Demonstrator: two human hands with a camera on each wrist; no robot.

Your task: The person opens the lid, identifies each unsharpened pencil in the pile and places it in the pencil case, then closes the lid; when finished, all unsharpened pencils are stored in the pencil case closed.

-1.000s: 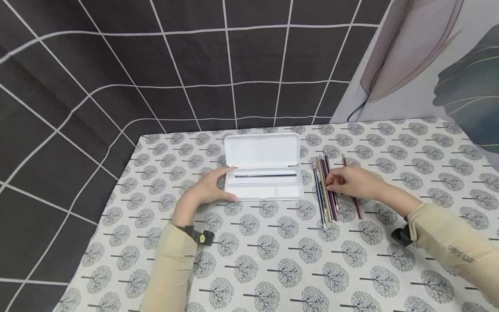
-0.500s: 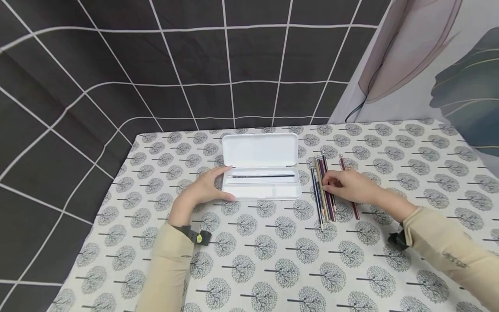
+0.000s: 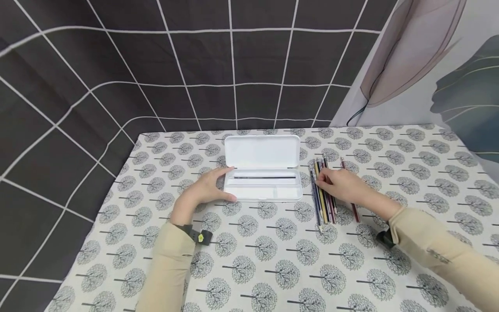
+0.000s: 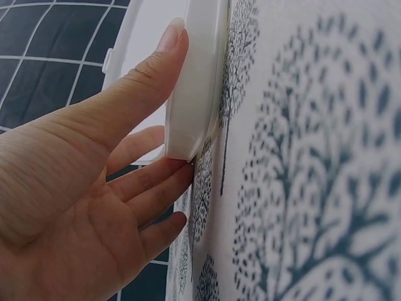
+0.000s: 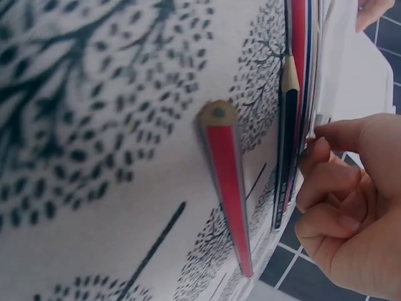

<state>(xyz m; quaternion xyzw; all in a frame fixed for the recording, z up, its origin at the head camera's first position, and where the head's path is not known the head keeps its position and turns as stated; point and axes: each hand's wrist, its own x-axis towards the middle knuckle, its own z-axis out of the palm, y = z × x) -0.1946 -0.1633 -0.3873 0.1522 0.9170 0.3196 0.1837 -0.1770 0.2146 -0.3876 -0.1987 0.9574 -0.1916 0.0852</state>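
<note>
A white pencil case lies with its hinged lid raised at the back. One dark pencil rests lengthwise in its rear compartment. My left hand holds the case's left end, its thumb along the front side and fingertips at the end wall. To the right of the case, several pencils lie side by side in a loose bunch. My right hand is over the bunch, thumb and index finger pinching a pencil at its left part. The other fingers are curled, and the hand partly hides the bunch.
A separate red pencil lies just right of the bunch, partly under my right hand in the head view. The tablecloth has a tree print. A dark gridded curtain hangs behind the table.
My right hand has shifted left across the pencil bunch, toward the case, and some pencils in it have moved slightly. The left hand stays on the case.
</note>
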